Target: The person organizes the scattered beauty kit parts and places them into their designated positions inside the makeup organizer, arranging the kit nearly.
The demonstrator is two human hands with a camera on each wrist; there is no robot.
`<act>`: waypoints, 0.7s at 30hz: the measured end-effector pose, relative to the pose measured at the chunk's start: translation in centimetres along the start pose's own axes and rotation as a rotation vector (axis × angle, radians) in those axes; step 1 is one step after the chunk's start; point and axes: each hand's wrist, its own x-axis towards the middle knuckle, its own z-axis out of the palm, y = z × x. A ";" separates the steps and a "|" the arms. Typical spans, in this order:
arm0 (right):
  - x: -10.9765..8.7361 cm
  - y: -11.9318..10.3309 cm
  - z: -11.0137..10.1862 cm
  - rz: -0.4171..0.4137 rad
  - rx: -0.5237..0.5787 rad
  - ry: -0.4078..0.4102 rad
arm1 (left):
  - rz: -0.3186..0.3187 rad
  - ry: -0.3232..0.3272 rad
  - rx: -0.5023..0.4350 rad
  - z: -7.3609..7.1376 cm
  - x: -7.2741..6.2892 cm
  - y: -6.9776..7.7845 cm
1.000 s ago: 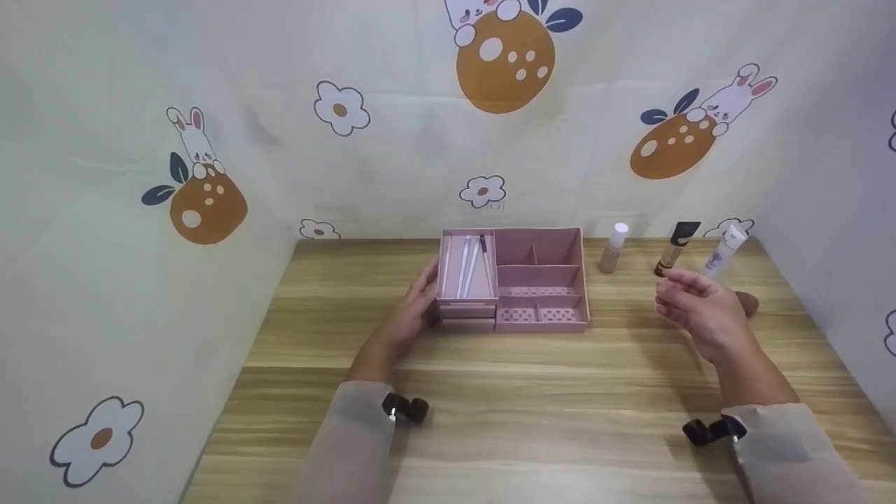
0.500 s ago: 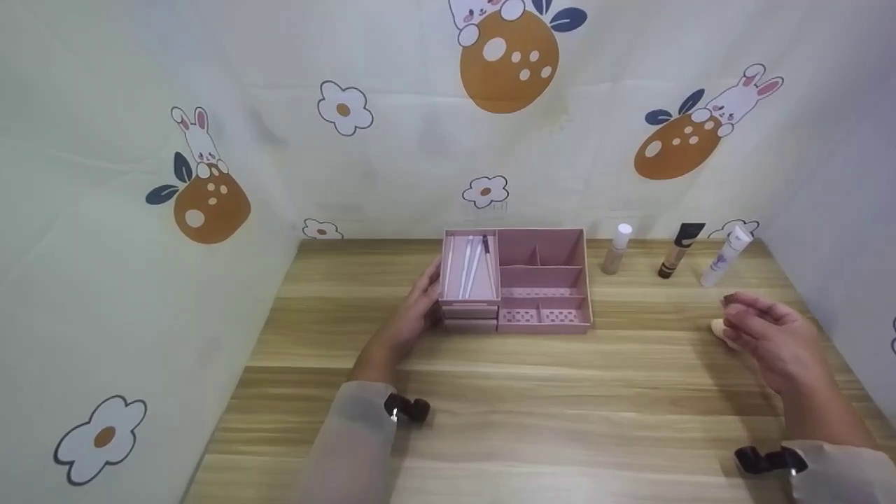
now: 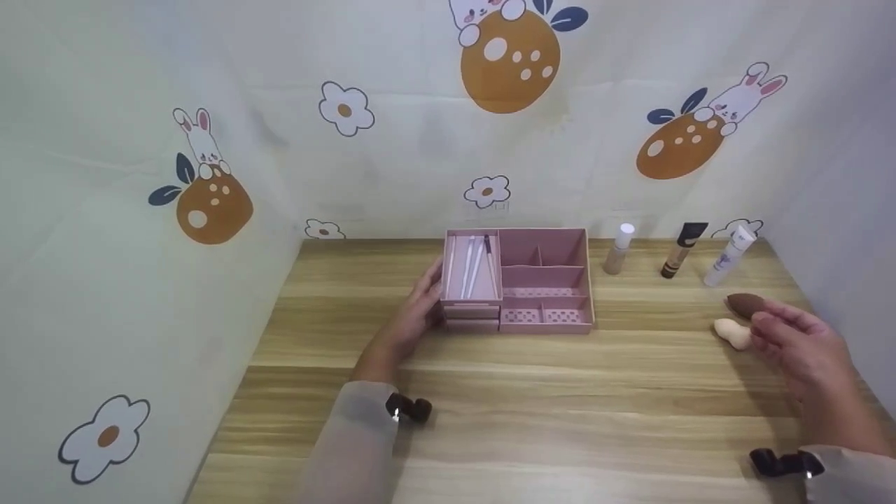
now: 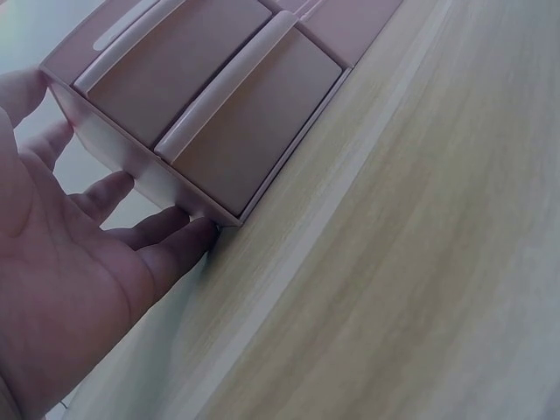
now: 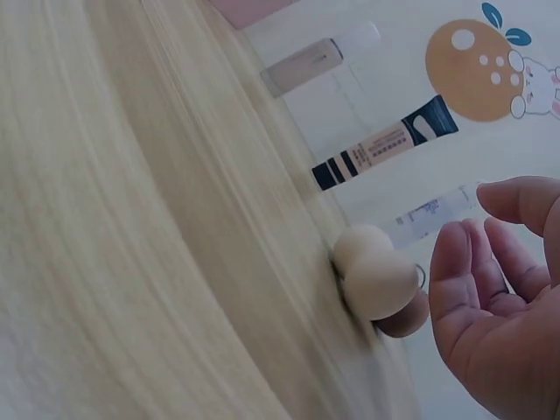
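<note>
My left hand rests its fingertips against the left side of a pink desk organizer; the left wrist view shows the spread fingers along its wall beside two small drawers. My right hand is at the right side of the table, beside a brown makeup sponge and a beige, waisted makeup sponge. Its fingertips overlap the brown sponge's right end in the head view. In the right wrist view, nothing sits between the thumb and the curved fingers.
Behind the sponges stand a white-capped bottle, a black-capped tube and a white tube. Several thin sticks lie in the organizer's top tray. Patterned cloth walls off the back and sides of the wooden table.
My right hand has moved right and toward me, away from the black-capped tube to the sponges, and both sponges have come into fuller view. My left hand has stayed at the organizer.
</note>
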 end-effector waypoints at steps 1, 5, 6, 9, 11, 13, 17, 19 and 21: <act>0.1 0.1 -0.1 0.007 0.007 0.011 | 0.003 -0.003 0.002 0.0 0.0 0.0; 0.5 0.6 -0.8 0.025 0.016 0.061 | -0.005 0.000 0.005 0.0 0.0 0.1; 0.6 0.8 -0.9 0.030 0.016 0.071 | -0.008 -0.001 0.000 0.1 0.1 0.1; 0.9 1.1 -1.5 0.052 0.006 0.085 | -0.003 -0.010 -0.026 0.2 0.1 0.2; 1.0 1.3 -1.8 0.058 -0.010 0.077 | 0.003 -0.018 -0.041 0.2 0.2 0.3; 1.1 1.6 -2.1 0.055 -0.016 0.064 | 0.012 -0.027 -0.054 0.3 0.2 0.3; 1.3 1.9 -2.2 0.031 -0.057 0.044 | 0.017 -0.028 -0.055 0.3 0.2 0.2; 1.4 2.1 -2.1 0.028 -0.088 0.041 | 0.021 -0.029 -0.055 0.3 0.2 0.2; 1.5 2.2 -2.0 0.039 -0.138 0.042 | 0.026 -0.030 -0.055 0.3 0.2 0.3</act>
